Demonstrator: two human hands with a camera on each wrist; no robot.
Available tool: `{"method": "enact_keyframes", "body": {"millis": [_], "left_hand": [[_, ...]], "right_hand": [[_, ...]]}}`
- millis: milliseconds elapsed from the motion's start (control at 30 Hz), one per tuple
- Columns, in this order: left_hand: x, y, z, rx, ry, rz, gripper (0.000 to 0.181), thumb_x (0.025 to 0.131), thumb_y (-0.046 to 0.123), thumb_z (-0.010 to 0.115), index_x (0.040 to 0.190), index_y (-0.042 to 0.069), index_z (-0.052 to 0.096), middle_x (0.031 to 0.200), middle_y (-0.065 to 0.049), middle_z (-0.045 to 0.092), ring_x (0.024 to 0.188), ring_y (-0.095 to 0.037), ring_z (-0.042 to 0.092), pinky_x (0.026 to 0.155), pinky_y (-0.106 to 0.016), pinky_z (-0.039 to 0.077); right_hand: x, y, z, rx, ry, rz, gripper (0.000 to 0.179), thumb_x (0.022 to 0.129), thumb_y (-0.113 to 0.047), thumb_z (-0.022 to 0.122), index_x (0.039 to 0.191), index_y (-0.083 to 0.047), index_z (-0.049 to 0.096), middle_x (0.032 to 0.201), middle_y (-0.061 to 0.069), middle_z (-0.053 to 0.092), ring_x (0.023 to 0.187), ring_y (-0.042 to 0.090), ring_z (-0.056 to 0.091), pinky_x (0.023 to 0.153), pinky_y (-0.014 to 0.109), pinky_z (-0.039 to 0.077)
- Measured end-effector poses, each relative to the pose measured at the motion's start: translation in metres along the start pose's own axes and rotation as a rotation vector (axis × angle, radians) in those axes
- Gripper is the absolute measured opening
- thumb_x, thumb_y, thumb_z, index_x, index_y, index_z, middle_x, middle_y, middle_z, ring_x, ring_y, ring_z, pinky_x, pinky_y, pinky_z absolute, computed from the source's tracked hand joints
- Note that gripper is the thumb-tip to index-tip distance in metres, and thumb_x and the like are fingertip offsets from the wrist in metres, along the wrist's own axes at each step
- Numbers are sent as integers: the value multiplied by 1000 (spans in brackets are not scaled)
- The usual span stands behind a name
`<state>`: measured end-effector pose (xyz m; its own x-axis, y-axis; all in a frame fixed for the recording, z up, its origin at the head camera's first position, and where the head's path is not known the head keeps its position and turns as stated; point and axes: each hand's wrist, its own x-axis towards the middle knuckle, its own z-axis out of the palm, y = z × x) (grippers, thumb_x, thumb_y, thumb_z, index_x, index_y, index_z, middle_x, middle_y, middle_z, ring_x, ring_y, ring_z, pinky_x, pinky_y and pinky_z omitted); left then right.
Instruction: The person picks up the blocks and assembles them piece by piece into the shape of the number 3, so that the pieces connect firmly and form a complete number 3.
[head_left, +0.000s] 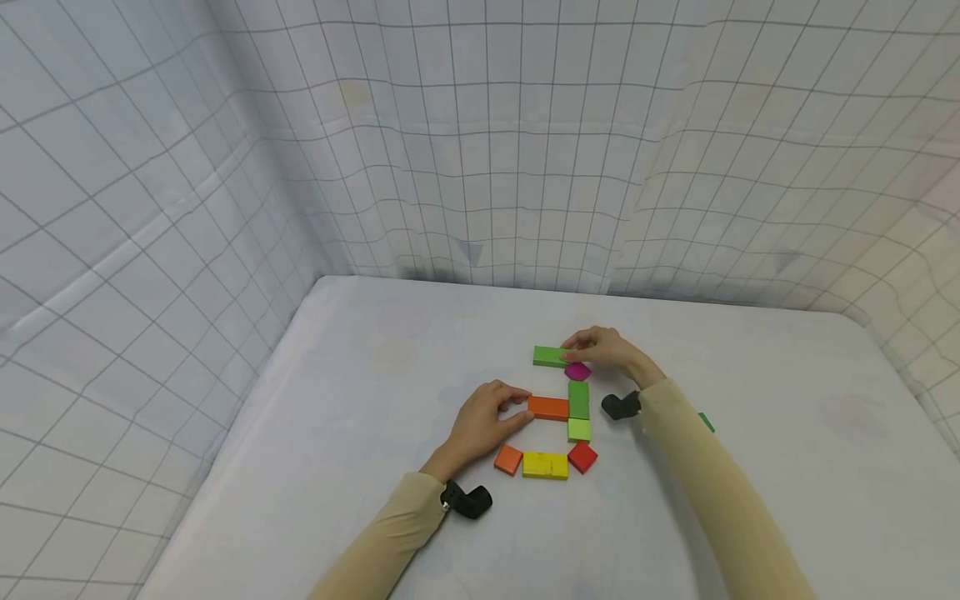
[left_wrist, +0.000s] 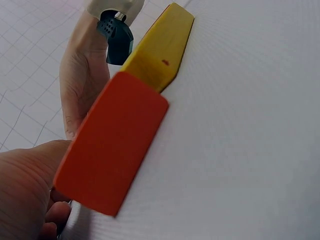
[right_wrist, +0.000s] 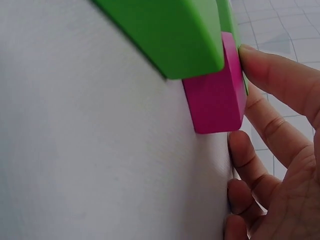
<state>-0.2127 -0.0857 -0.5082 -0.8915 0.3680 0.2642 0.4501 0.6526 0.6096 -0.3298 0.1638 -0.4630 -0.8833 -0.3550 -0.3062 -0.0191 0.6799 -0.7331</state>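
Observation:
My left hand [head_left: 480, 423] pinches the left end of an orange rectangular block [head_left: 548, 407] between thumb and index finger. My right hand [head_left: 603, 348] holds the right end of a flat green block [head_left: 550, 357] at the far side. In the right wrist view its thumb [right_wrist: 280, 77] presses that block, just behind a magenta block [right_wrist: 215, 102]. An upright-lying green block [head_left: 578, 400] touches the orange block's right end, with a small lime block [head_left: 579, 430] below it. The left wrist view shows the left thumb [left_wrist: 25, 175] beside a smaller orange block [left_wrist: 112, 145].
Nearer me lie the small orange block, a yellow block [head_left: 545, 466] and a red block [head_left: 582, 457] in a row. Another green piece [head_left: 706, 422] is partly hidden by the right sleeve. Grid-patterned white cloth [head_left: 487, 150] hangs behind the white table [head_left: 375, 358].

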Motion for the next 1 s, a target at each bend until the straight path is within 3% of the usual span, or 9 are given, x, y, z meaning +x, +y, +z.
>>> {"method": "enact_keyframes", "body": {"millis": [200,367,467,567,700,1000], "left_hand": [[2,0,1,1,0,0,33,88,36,68,116,17,68,94,9,56,81,-8,47,70,-25,41],[2,0,3,-3,-11,-1,33,88,36,68,116,17,68,94,9,56,81,-8,47,70,-25,40],[3,0,3,-2,-14,-2,33,88,35,68,116,17,68,94,9,56,81,-8,47,70,-25,41],[4,-1,2,1,-14,-4,33,88,35,68,116,17,68,95,9,56,81,-8,47,70,-25,41],[5,0,0,8,-14,-2,32,88,35,68,115,18,68,94,8,56,81,-8,47,70,-25,41],[6,-3,1,9,-11,-4,33,88,36,68,115,18,68,91,9,54,80,-9,46,69,-26,40]], "right_hand": [[-2,4,-3,11,-15,-25,40,90,-37,65,118,-9,65,115,9,56,108,28,42,93,45,34],[-21,11,-13,10,-29,-2,54,91,-47,59,130,-9,56,131,15,50,117,32,42,100,53,31],[-39,17,-23,-82,-29,3,52,91,-48,58,126,-9,59,125,14,54,112,32,47,94,53,37],[-61,26,-36,-207,-21,-18,42,91,-44,61,113,-7,64,109,9,60,98,27,52,85,47,43],[-95,40,-53,-315,-9,-29,35,88,-38,66,101,-5,65,97,8,60,88,25,53,75,42,44],[-149,75,-64,-299,48,65,52,86,-47,66,107,-1,57,103,13,58,91,30,55,73,46,45]]}}
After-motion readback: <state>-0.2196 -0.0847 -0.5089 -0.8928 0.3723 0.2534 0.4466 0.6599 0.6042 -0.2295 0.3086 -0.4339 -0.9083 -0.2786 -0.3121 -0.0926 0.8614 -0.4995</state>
